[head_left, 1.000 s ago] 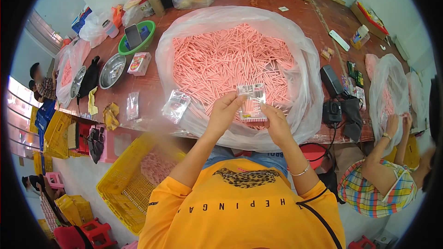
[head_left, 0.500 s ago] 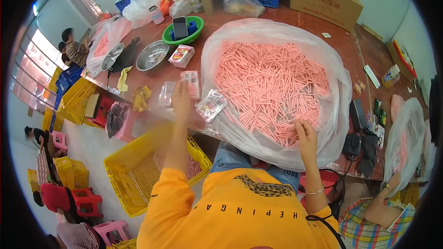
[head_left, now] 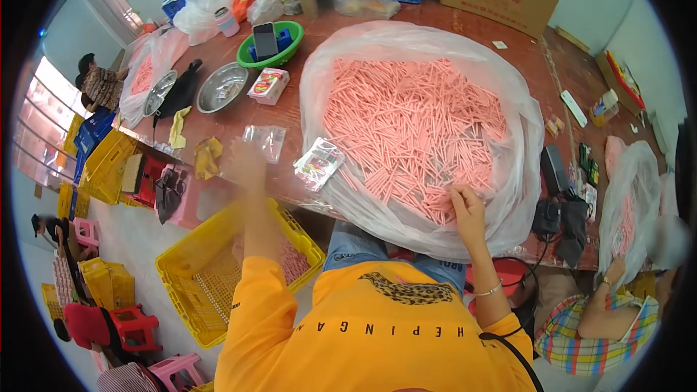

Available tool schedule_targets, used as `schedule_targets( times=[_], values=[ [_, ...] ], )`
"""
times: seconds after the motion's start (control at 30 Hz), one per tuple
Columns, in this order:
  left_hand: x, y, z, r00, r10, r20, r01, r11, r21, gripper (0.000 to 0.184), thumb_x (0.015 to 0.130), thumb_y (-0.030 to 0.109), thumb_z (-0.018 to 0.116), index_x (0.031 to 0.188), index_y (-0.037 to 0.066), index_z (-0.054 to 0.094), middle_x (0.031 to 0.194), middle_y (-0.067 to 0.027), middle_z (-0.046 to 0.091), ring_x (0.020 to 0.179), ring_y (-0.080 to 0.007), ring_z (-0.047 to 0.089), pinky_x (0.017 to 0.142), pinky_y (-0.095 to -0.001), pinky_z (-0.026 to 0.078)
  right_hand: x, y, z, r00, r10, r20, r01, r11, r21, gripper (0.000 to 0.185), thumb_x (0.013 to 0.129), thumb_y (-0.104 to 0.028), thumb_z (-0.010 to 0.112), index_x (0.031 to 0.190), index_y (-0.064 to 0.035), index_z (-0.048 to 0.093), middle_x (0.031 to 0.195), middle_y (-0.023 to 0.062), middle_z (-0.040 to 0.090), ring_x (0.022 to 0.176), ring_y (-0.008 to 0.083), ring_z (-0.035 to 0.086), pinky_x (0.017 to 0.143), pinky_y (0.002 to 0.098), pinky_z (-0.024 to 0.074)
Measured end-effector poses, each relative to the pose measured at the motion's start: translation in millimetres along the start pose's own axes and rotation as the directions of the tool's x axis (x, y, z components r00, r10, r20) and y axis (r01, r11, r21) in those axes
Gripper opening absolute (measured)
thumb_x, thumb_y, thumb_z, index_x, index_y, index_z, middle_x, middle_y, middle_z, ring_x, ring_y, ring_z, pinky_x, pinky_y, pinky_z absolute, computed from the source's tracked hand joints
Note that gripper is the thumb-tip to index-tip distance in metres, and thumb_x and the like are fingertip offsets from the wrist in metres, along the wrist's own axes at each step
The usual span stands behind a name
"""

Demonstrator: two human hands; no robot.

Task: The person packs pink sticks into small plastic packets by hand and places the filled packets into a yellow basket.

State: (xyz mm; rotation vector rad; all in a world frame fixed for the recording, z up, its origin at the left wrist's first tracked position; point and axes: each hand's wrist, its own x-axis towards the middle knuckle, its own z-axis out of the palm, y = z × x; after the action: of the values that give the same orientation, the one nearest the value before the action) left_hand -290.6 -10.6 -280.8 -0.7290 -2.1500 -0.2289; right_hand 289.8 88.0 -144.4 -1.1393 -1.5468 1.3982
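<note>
Bulk of the work judged to be ahead: the sticks (head_left: 406, 116) are seen loose in great number, heaped in all directions inside the bag (head_left: 524, 138), whose mouth is spread wide on the table (head_left: 428, 14). Sticks thinner at the near right of the heap, where bag film is partly exposed.

Right hand (head_left: 470, 210): placed at the near right of the heap, fingers bent inward and drawn together beside a bunch of sticks. Contact appears likely; whether any are gripped cannot be told. Left hand (head_left: 245, 165): blurred, held out over the near table edge, close to the clear sleeves (head_left: 267, 142). Finger posture and any load cannot be made out.

Shiny printed packets (head_left: 319, 164) are laid against the near left side of the bag, apart from both hands; whether they are filled cannot be told. Below the table edge, a pink batch (head_left: 294, 265) is contained in the yellow crate (head_left: 190, 254); its form is too small to be read. It may be counted as a finished share, by judgement only. No completed packet is made out in either hand.
</note>
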Motion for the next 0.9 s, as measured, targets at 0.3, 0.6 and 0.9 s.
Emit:
schedule_targets(
  times=[0.3,0.6,0.9],
  values=[
    [-42,173,-279,0.847,0.477,0.233,0.044,0.375,-0.926,0.04,0.092,0.011,0.063,0.13,0.003,0.054,0.144,-0.0226,0.045,0.138,-0.0433,0.037,0.117,-0.0491,0.025,5,-22,-23,0.879,-0.424,0.216,0.461,0.647,-0.607,0.027,0.077,-0.009,0.07,0.103,-0.0036,0.064,0.1,0.0115,0.061,0.1,0.0293,0.057,0.086,0.0402,0.0468],
    [-93,240,-316,0.784,0.619,0.049,-0.081,0.181,-0.98,0.037,0.092,0.011,0.063,0.128,0.006,0.056,0.141,-0.0175,0.046,0.135,-0.0415,0.04,0.113,-0.0605,0.025,25,7,1,0.85,-0.433,0.3,0.481,0.405,-0.778,0.033,0.072,-0.008,0.064,0.105,-0.0011,0.058,0.109,0.0156,0.057,0.114,0.0362,0.05,0.096,0.0475,0.0384],
    [-88,238,-317,0.768,0.638,0.055,-0.064,0.162,-0.985,0.034,0.091,0.01,0.064,0.124,0.003,0.057,0.138,-0.0199,0.047,0.133,-0.0411,0.042,0.114,-0.0601,0.027,43,9,-12,0.964,-0.263,-0.038,0.224,0.882,-0.416,0.015,0.092,-0.01,0.051,0.102,0.0005,0.048,0.07,0.0123,0.052,0.068,0.0339,0.055,0.067,0.0463,0.0466]
  ],
)
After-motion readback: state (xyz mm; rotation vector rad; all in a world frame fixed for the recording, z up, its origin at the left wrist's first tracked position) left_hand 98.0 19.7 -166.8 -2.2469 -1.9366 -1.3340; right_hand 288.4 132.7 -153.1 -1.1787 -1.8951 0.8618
